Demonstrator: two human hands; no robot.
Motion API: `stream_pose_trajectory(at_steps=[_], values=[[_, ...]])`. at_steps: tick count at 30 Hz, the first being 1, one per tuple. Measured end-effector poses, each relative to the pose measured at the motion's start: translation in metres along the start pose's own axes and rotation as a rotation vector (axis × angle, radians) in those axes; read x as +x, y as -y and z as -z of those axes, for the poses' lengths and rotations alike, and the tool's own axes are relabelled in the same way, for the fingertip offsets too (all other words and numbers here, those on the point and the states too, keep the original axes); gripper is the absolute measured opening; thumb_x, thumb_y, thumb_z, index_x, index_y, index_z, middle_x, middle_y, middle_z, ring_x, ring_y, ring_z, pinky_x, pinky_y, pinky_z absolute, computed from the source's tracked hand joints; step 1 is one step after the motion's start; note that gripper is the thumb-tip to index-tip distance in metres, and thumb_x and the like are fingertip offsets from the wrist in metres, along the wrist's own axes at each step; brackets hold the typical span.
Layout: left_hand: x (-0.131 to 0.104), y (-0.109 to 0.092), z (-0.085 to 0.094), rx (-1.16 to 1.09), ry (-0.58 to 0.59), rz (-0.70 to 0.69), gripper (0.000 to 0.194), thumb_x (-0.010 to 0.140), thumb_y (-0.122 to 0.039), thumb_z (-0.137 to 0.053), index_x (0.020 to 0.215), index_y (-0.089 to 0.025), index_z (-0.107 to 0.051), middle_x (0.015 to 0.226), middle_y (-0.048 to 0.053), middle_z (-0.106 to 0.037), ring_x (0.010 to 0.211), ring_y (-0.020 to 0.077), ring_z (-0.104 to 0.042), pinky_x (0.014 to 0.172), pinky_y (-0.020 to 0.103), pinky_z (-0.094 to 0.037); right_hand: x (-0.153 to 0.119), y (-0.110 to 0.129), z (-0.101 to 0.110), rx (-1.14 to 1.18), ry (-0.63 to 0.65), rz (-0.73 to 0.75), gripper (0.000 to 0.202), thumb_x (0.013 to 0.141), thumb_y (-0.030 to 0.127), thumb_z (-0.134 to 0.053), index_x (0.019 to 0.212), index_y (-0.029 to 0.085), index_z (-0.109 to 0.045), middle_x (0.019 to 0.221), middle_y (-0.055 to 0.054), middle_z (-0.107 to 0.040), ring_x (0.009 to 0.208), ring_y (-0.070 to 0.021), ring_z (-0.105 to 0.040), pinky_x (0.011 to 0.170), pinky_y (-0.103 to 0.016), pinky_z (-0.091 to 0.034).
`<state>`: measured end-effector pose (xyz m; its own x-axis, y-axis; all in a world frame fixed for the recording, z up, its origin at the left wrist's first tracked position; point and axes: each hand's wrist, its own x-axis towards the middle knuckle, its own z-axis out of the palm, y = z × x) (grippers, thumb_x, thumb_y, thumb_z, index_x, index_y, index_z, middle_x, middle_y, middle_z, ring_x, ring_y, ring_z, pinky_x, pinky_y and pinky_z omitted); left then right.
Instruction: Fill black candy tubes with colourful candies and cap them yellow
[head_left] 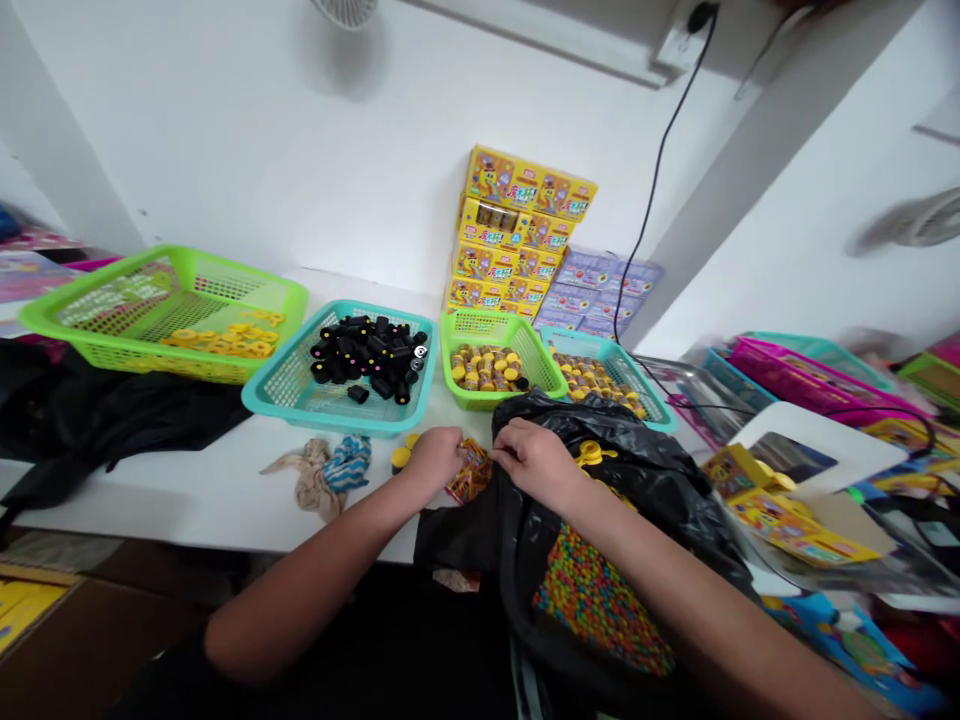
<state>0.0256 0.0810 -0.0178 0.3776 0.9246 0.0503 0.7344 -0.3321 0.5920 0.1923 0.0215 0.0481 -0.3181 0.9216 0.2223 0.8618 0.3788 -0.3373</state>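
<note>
My left hand (pixel 439 458) is closed at the left edge of a small pile of orange printed wrappers (pixel 471 472) on the white table. My right hand (pixel 529 455) has its fingers pinched at the right of that pile, over the edge of a black plastic bag (pixel 645 455). What either hand's fingertips hold is too small to make out. Many small coloured candies (pixel 600 600) fill the bag below my right forearm. A yellow plastic piece (pixel 595 455) lies on the bag. Black-and-yellow round pieces (pixel 401 458) sit beside my left hand.
Baskets stand along the back: green with yellow pieces (pixel 225 340), teal with black parts (pixel 367 355), green (pixel 487 368) and teal (pixel 600 380) with small yellow-capped containers. Knotted cloths (pixel 330 475) lie left. Yellow boxes (pixel 510 235) are stacked behind. A black cable (pixel 645 220) hangs right.
</note>
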Motion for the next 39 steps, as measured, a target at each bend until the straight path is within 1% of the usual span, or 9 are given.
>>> stream_pose_trajectory(at_steps=[3, 6, 11, 15, 19, 21, 27, 32, 39], values=[[-0.003, 0.001, 0.004, -0.084, -0.018, 0.001, 0.016, 0.08, -0.013, -0.053, 0.074, -0.015, -0.067, 0.078, 0.01, -0.069, 0.085, 0.0244, -0.064, 0.07, 0.03, -0.041, 0.006, 0.004, -0.003, 0.008, 0.006, -0.017, 0.014, 0.081, 0.008, -0.063, 0.07, 0.017, -0.063, 0.074, -0.002, -0.056, 0.076, -0.0167, -0.055, 0.069, -0.026, -0.04], [-0.009, 0.002, 0.01, -0.221, -0.009, 0.022, 0.017, 0.081, -0.015, -0.052, 0.069, -0.016, -0.064, 0.068, 0.006, -0.066, 0.069, 0.0201, -0.064, 0.061, 0.027, -0.041, 0.015, 0.005, -0.008, 0.038, -0.005, -0.061, 0.011, 0.078, 0.007, -0.064, 0.073, 0.016, -0.065, 0.077, -0.004, -0.058, 0.078, -0.0179, -0.055, 0.072, -0.028, -0.041], [-0.028, 0.001, 0.022, -0.499, 0.037, 0.056, 0.029, 0.09, -0.036, -0.045, 0.078, -0.015, -0.061, 0.056, -0.001, -0.06, 0.04, 0.0127, -0.052, 0.04, 0.022, -0.035, 0.026, 0.008, -0.017, 0.183, -0.006, -0.157, 0.01, 0.074, 0.012, -0.068, 0.083, 0.015, -0.066, 0.076, -0.002, -0.063, 0.07, -0.0159, -0.057, 0.067, -0.027, -0.044], [-0.049, 0.012, 0.038, -0.61, -0.018, 0.033, 0.032, 0.089, -0.044, -0.049, 0.086, -0.016, -0.065, 0.064, -0.001, -0.059, 0.045, 0.0113, -0.052, 0.043, 0.022, -0.037, 0.029, 0.016, -0.025, 0.351, 0.068, -0.192, 0.005, 0.076, 0.017, -0.063, 0.071, 0.016, -0.063, 0.061, 0.003, -0.061, 0.055, -0.0114, -0.055, 0.055, -0.022, -0.043], [-0.065, 0.033, 0.055, -0.43, -0.259, -0.169, 0.023, 0.085, -0.037, -0.059, 0.079, -0.019, -0.073, 0.073, 0.001, -0.056, 0.07, 0.0146, -0.055, 0.064, 0.025, -0.042, 0.036, 0.03, -0.036, 0.455, 0.173, -0.178, 0.004, 0.073, 0.017, -0.065, 0.07, 0.017, -0.063, 0.055, 0.004, -0.06, 0.05, -0.0107, -0.055, 0.051, -0.021, -0.043], [-0.07, 0.044, 0.061, -0.362, -0.279, -0.229, 0.023, 0.085, -0.034, -0.06, 0.074, -0.019, -0.073, 0.073, 0.001, -0.055, 0.073, 0.0148, -0.055, 0.067, 0.026, -0.041, 0.043, 0.038, -0.041, 0.464, 0.22, -0.169, 0.004, 0.073, 0.018, -0.065, 0.07, 0.016, -0.062, 0.055, 0.004, -0.061, 0.05, -0.0107, -0.057, 0.05, -0.02, -0.042], [-0.08, 0.075, 0.079, -0.538, -0.303, -0.098, 0.021, 0.081, -0.033, -0.064, 0.071, -0.016, -0.071, 0.068, 0.002, -0.062, 0.066, 0.015, -0.056, 0.061, 0.026, -0.041, 0.06, 0.059, -0.054, 0.283, 0.261, -0.134, 0.016, 0.089, 0.026, -0.053, 0.089, 0.018, -0.066, 0.07, -0.001, -0.069, 0.058, -0.0135, -0.063, 0.054, -0.022, -0.044], [-0.088, 0.088, 0.088, -0.832, -0.328, 0.066, 0.024, 0.067, -0.035, -0.078, 0.065, -0.015, -0.064, 0.061, 0.001, -0.064, 0.057, 0.0127, -0.055, 0.055, 0.025, -0.044, 0.062, 0.079, -0.071, 0.008, 0.273, -0.061, 0.018, 0.084, 0.024, -0.061, 0.1, 0.018, -0.065, 0.099, -0.013, -0.071, 0.092, -0.0277, -0.065, 0.076, -0.035, -0.046], [-0.1, 0.092, 0.088, -0.935, -0.238, 0.071, 0.029, 0.065, -0.035, -0.08, 0.065, -0.015, -0.058, 0.06, 0.0, -0.062, 0.048, 0.0098, -0.053, 0.045, 0.021, -0.041, 0.061, 0.091, -0.081, -0.11, 0.325, -0.044, 0.025, 0.077, 0.02, -0.066, 0.101, 0.018, -0.06, 0.093, -0.014, -0.07, 0.088, -0.0289, -0.066, 0.072, -0.034, -0.046]])
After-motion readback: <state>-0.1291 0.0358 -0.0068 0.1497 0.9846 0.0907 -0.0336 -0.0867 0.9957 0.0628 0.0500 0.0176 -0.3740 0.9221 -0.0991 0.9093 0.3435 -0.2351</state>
